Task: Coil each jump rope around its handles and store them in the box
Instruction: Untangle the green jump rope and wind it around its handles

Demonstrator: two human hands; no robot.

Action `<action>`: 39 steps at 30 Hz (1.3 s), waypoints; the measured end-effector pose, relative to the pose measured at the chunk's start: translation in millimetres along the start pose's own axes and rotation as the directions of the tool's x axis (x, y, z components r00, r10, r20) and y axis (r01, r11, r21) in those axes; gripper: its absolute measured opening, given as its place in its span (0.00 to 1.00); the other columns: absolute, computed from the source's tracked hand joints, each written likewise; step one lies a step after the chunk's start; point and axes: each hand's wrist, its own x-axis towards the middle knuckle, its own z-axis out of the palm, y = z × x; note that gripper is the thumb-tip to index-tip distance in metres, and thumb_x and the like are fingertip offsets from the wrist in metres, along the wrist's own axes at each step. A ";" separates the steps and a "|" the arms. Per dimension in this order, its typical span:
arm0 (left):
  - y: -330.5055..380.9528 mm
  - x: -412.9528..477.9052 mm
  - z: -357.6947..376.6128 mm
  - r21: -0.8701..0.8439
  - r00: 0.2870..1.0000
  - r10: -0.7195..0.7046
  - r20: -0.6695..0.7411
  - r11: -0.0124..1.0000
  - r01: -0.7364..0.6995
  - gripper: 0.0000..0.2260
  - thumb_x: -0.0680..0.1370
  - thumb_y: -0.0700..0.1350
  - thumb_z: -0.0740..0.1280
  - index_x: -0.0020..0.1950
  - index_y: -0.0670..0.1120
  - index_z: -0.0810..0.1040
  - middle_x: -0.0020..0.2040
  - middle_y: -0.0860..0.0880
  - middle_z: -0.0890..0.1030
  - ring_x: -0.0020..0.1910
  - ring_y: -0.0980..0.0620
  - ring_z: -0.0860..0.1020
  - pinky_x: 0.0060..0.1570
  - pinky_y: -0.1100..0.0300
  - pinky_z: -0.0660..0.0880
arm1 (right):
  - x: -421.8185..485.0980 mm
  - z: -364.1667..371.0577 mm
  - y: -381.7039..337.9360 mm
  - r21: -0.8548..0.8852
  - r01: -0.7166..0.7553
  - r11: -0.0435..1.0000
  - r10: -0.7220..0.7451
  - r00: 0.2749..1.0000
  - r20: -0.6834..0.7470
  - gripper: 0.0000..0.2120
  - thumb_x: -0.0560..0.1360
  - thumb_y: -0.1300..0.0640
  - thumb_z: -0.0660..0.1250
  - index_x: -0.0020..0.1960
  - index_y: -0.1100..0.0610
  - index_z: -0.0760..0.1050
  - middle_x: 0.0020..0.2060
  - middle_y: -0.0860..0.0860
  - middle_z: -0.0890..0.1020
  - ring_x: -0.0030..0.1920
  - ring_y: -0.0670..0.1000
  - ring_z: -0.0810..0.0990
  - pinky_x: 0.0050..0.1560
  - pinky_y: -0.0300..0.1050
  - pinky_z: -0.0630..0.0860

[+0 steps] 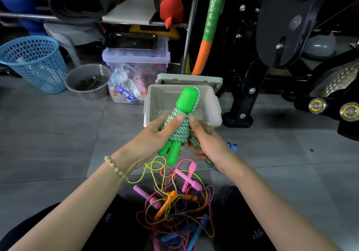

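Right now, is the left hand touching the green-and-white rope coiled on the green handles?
Touching. The head view shows the left hand gripping the coiled rope, with its thumb pressed on the windings and no gap between them.

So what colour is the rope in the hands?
Green and white twisted rope, wound round green handles; seen best in the head view.

The right hand hides most of two blue handles; the rope tangle runs off the bottom edge.
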 end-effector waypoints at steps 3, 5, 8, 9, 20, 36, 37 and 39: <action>1.8 1.1 1.5 0.031 0.992 0.104 -0.078 0.994 -0.102 0.18 0.73 0.58 0.62 0.48 0.44 0.76 0.34 0.42 0.80 0.29 0.48 0.78 0.33 0.51 0.77 | -4.3 0.1 -3.5 -0.033 0.078 0.996 -0.076 0.996 0.041 0.18 0.79 0.44 0.55 0.49 0.59 0.64 0.30 0.52 0.76 0.21 0.46 0.61 0.22 0.36 0.57; 3.9 3.6 2.0 0.024 0.981 0.140 -0.137 0.990 -0.138 0.16 0.73 0.56 0.62 0.46 0.43 0.76 0.31 0.45 0.80 0.26 0.50 0.77 0.29 0.55 0.77 | -5.3 -0.1 -4.4 -0.043 0.087 0.995 -0.083 0.993 0.089 0.13 0.80 0.47 0.55 0.47 0.58 0.64 0.32 0.51 0.76 0.21 0.45 0.61 0.22 0.36 0.59; 1.7 9.9 -3.1 0.180 0.937 0.243 -0.250 0.963 -0.202 0.10 0.74 0.53 0.64 0.44 0.47 0.77 0.33 0.49 0.79 0.29 0.52 0.76 0.31 0.54 0.78 | -2.6 -4.9 -1.4 -0.091 0.110 0.990 -0.099 0.989 0.113 0.03 0.80 0.58 0.58 0.49 0.57 0.66 0.35 0.49 0.80 0.21 0.45 0.64 0.22 0.37 0.67; 1.1 12.2 -6.3 0.175 0.923 0.231 -0.308 0.967 -0.184 0.08 0.76 0.52 0.64 0.44 0.49 0.77 0.34 0.50 0.79 0.31 0.52 0.75 0.32 0.53 0.78 | -1.5 -7.7 -0.6 -0.086 0.113 0.990 -0.104 0.989 0.101 0.01 0.80 0.61 0.58 0.49 0.57 0.67 0.35 0.49 0.81 0.21 0.45 0.67 0.23 0.38 0.71; -5.3 13.6 3.3 0.239 0.960 0.225 -0.165 0.954 -0.183 0.10 0.73 0.56 0.62 0.48 0.53 0.78 0.37 0.52 0.81 0.35 0.51 0.81 0.35 0.53 0.81 | -1.5 -9.7 -2.7 -0.183 0.456 0.871 -0.489 0.836 -0.249 0.05 0.72 0.60 0.71 0.40 0.62 0.81 0.38 0.55 0.80 0.38 0.48 0.78 0.41 0.39 0.75; -0.2 5.5 -3.1 0.270 0.974 0.228 0.010 0.937 -0.222 0.08 0.74 0.53 0.62 0.47 0.50 0.74 0.36 0.46 0.81 0.30 0.51 0.81 0.28 0.63 0.76 | 1.4 -18.0 -0.3 -0.509 0.434 0.743 -0.551 0.828 -0.100 0.06 0.71 0.55 0.73 0.43 0.53 0.76 0.40 0.45 0.74 0.36 0.49 0.72 0.37 0.39 0.70; -0.6 5.0 -2.5 0.273 0.973 0.231 0.019 0.935 -0.227 0.07 0.75 0.52 0.62 0.48 0.50 0.74 0.36 0.46 0.81 0.30 0.50 0.81 0.27 0.63 0.76 | 2.4 -18.3 0.6 -0.506 0.420 0.753 -0.528 0.845 -0.085 0.06 0.71 0.55 0.72 0.43 0.54 0.76 0.40 0.47 0.73 0.36 0.50 0.72 0.38 0.39 0.69; -1.8 5.7 -0.7 0.245 0.975 0.219 0.024 0.945 -0.218 0.07 0.77 0.51 0.61 0.52 0.51 0.74 0.37 0.46 0.81 0.32 0.46 0.82 0.26 0.59 0.77 | 3.1 -18.7 1.0 -0.472 0.417 0.777 -0.500 0.864 -0.060 0.06 0.72 0.55 0.71 0.44 0.57 0.76 0.40 0.48 0.72 0.38 0.47 0.73 0.41 0.39 0.71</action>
